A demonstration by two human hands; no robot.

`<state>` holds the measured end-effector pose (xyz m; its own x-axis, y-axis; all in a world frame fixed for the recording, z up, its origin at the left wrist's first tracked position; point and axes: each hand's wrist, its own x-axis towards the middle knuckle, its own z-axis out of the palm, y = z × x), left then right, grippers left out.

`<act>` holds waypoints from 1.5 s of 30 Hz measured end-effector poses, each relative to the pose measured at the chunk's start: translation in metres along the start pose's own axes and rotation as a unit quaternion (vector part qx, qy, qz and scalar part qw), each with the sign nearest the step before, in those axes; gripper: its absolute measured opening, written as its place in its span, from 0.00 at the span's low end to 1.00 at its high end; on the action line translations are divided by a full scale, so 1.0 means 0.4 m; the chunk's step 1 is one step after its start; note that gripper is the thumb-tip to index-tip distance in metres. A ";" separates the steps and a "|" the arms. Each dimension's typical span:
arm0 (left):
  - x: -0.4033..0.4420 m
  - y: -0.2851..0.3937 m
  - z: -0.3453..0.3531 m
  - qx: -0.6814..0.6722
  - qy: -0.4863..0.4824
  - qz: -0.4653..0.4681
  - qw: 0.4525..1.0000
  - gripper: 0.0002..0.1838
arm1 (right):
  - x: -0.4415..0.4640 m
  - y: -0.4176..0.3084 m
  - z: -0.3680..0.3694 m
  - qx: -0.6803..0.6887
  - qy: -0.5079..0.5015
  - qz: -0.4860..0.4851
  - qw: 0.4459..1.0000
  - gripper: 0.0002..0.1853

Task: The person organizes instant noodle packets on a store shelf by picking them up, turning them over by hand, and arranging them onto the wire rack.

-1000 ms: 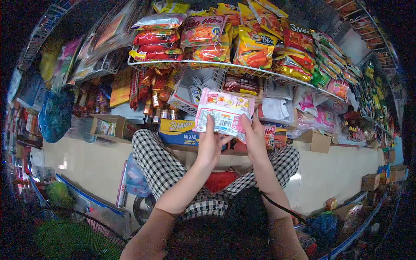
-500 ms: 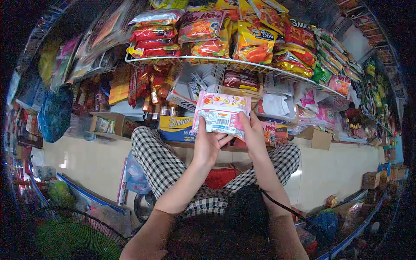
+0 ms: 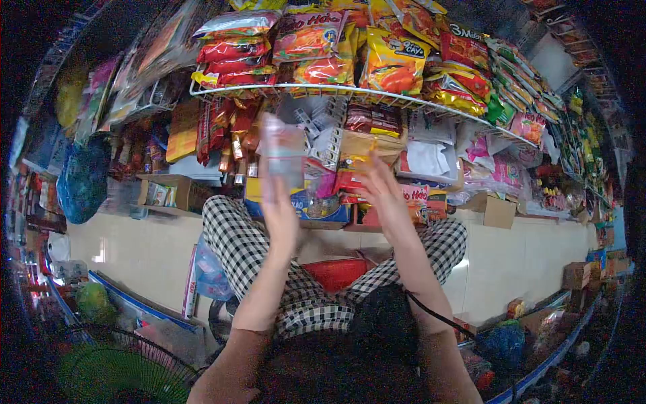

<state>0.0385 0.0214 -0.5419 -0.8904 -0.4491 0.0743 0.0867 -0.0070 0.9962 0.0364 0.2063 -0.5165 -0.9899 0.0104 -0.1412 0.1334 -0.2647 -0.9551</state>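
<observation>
A pink and white packet (image 3: pixel 283 161), smeared by motion, is gripped in my left hand (image 3: pixel 281 219) in front of the lower shelf. The packet stands nearly upright, and its print cannot be read. My right hand (image 3: pixel 383 192) is apart from it, fingers stretched out with nothing in them. Just beyond that hand lie red and yellow noodle packets (image 3: pixel 352 176). Behind the held packet is a grey-white box (image 3: pixel 296 111) with small cartons in it. Below it stands a blue and yellow noodle carton (image 3: pixel 326 210), partly covered by the packet and my left hand.
A white wire rack (image 3: pixel 282 87) above carries stacked instant noodle packs (image 3: pixel 393 64). An open cardboard box (image 3: pixel 178 192) sits at the left, another carton (image 3: pixel 494 207) at the right. A red object (image 3: pixel 336 273) lies between my knees. A green fan (image 3: pixel 114 363) is at lower left.
My left hand has moved left with the packet and turned it upright. My right hand has let go of the packet and opened. The noodle packets behind are now uncovered.
</observation>
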 end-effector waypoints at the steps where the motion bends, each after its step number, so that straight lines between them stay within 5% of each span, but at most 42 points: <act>1: -0.021 -0.010 -0.001 0.093 -0.090 0.056 0.990 0.25 | -0.003 0.025 0.017 0.060 -0.047 0.007 0.997 0.31; 3: -0.073 0.032 0.037 0.182 -0.235 0.199 0.934 0.32 | -0.002 0.038 0.046 0.120 -0.093 0.014 0.988 0.30; 4: -0.085 0.036 0.064 0.294 -0.272 0.258 0.879 0.36 | -0.001 0.031 0.057 0.014 -0.080 -0.021 0.996 0.27; 5: -0.094 0.032 0.075 0.292 -0.273 0.258 0.880 0.36 | 0.002 0.025 0.059 -0.092 -0.064 -0.055 0.992 0.24; 8: -0.095 -0.027 0.097 0.213 -0.350 0.286 0.866 0.41 | 0.019 0.026 0.007 -0.047 0.006 -0.013 0.999 0.20; 11: -0.031 -0.080 0.108 0.202 -0.304 0.217 0.905 0.40 | 0.068 0.069 -0.067 0.073 0.048 -0.010 0.996 0.20; 13: 0.007 -0.086 0.120 0.313 -0.230 0.252 0.886 0.38 | 0.096 0.062 -0.099 0.145 0.036 0.121 0.981 0.21; 15: 0.035 -0.072 0.133 0.290 -0.317 -0.017 0.903 0.37 | 0.137 0.115 -0.129 0.130 0.013 0.126 0.983 0.21; 19: 0.059 -0.173 0.167 0.282 -0.262 0.153 0.910 0.34 | 0.200 0.201 -0.163 0.067 0.046 0.120 0.990 0.24; 20: 0.062 -0.171 0.168 0.311 -0.286 0.123 0.898 0.34 | 0.223 0.239 -0.183 -0.098 0.067 -0.020 0.993 0.26; 22: 0.057 -0.175 0.180 0.325 -0.267 0.141 0.896 0.32 | 0.230 0.238 -0.187 -0.433 0.152 -0.205 0.864 0.27; 25: 0.054 -0.199 0.188 0.349 -0.247 0.137 0.894 0.27 | 0.213 0.193 -0.176 -0.477 0.163 -0.145 0.851 0.23; 29: 0.085 -0.159 0.195 0.403 -0.223 0.201 0.865 0.19 | 0.173 0.040 -0.127 -0.410 0.152 -0.325 0.839 0.17; 32: 0.143 -0.019 0.233 0.350 -0.152 0.388 0.839 0.12 | 0.193 -0.137 -0.093 -0.457 0.141 -0.467 0.744 0.16; 35: 0.188 0.164 0.297 0.317 -0.120 0.406 0.849 0.15 | 0.290 -0.217 -0.071 -0.474 0.201 -0.490 0.704 0.19; 37: 0.225 0.193 0.356 0.305 -0.118 0.415 0.849 0.18 | 0.387 -0.196 -0.104 -0.330 0.178 -0.384 0.843 0.22; 38: 0.247 0.175 0.396 0.248 -0.110 0.424 0.864 0.22 | 0.391 -0.197 -0.104 -0.332 0.180 -0.389 0.841 0.22; 40: 0.267 0.152 0.446 0.212 -0.098 0.456 0.859 0.32 | 0.400 -0.202 -0.097 -0.214 0.155 -0.267 0.927 0.25; 43: 0.262 0.153 0.485 0.168 -0.151 0.335 0.915 0.34 | 0.444 -0.166 -0.142 -0.266 0.100 -0.283 0.916 0.26; 45: 0.261 0.149 0.486 0.196 -0.144 0.345 0.907 0.34 | 0.427 -0.175 -0.137 -0.247 0.103 -0.289 0.919 0.25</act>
<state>-0.1363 0.1479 -0.4659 -0.7696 0.0265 0.6380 0.5521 0.5295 0.6440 -0.1395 0.2796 -0.4882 -0.8787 0.2084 0.4294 -0.3563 0.3123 -0.8806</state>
